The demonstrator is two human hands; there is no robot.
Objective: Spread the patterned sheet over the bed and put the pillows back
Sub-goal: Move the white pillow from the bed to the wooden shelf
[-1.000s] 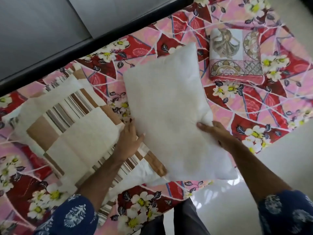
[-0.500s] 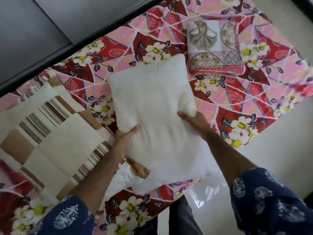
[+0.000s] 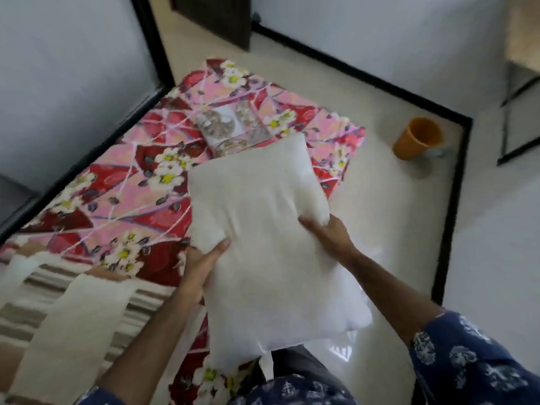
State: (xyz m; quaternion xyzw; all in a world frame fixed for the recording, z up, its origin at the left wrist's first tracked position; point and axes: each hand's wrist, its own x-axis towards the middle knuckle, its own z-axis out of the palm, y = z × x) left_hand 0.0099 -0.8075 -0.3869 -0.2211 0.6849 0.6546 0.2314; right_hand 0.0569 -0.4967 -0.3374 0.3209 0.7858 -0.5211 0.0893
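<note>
1. Both hands gripped the plain white pillow [image 3: 271, 247] mid-frame — left hand [image 3: 201, 267] on its left edge, right hand [image 3: 330, 235] on its right.
2. Floral patterned sheet [image 3: 152, 200] lay spread beneath — striped pillow [image 3: 67, 311] at lower left.

My hands grip a matt white cloth pillow [image 3: 271, 244], softly creased; at nine o'clock lies a printed floral cotton-like sheet [image 3: 117, 182] and a striped woven pillow [image 3: 67, 314]; at two o'clock, a smooth orange plastic cup [image 3: 416, 138] on glossy floor [image 3: 394, 214].
</note>
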